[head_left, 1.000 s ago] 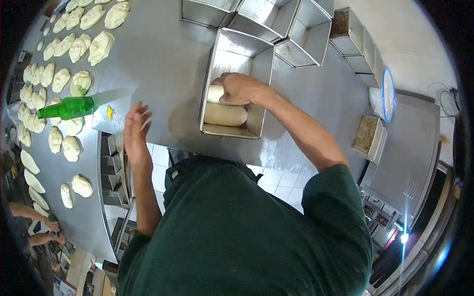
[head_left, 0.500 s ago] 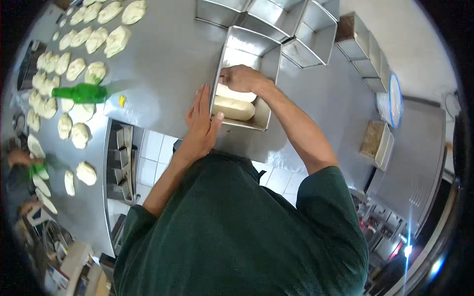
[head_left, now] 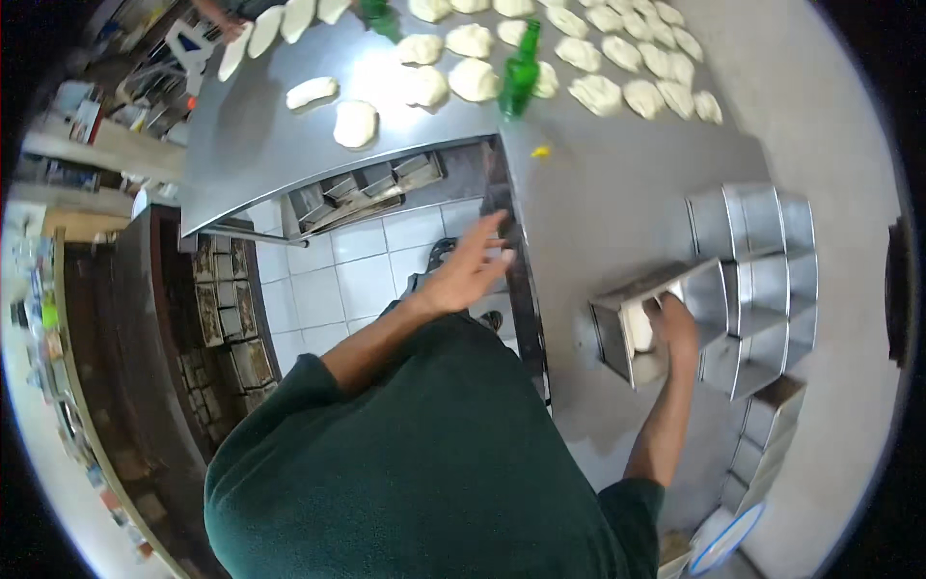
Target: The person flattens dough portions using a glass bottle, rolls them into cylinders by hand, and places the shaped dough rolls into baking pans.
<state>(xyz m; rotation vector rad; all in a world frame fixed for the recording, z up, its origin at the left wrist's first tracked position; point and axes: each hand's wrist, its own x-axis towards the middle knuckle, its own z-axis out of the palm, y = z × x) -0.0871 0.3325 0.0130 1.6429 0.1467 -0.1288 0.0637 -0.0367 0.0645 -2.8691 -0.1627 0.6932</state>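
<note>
Head view. The loaf pan (head_left: 709,294), a deep rectangular metal vessel, is positioned on the steel table (head_left: 632,188) to the person's right. A pale dough roll (head_left: 639,329) lies inside the pan, next to the fingers of the right hand and to the left of them. The right hand (head_left: 678,328) enters the pan from above, palm downward. Its fingers are bent and directed into the cavity at the dough roll. The fingertips are partly concealed, so it cannot be told how far they are parted, or whether they grip the dough or only press on it.

The left hand (head_left: 465,278) is raised in front of the torso, beside the table edge and well apart from the pan. Its fingers are extended and spread; it holds nothing and touches nothing.

A group of metal loaf pans (head_left: 762,259) adjoins the far side of the working pan. A green glass bottle (head_left: 519,79) lies among dough pieces (head_left: 473,80) on the far part of the table; a small yellow object (head_left: 540,151) is near the bottle's base. Further metal pans (head_left: 378,180) are stored below the table, above white floor tiles (head_left: 362,256). A co-worker's hand (head_left: 231,29) is visible at the upper left, near flattened dough strips (head_left: 265,32).
</note>
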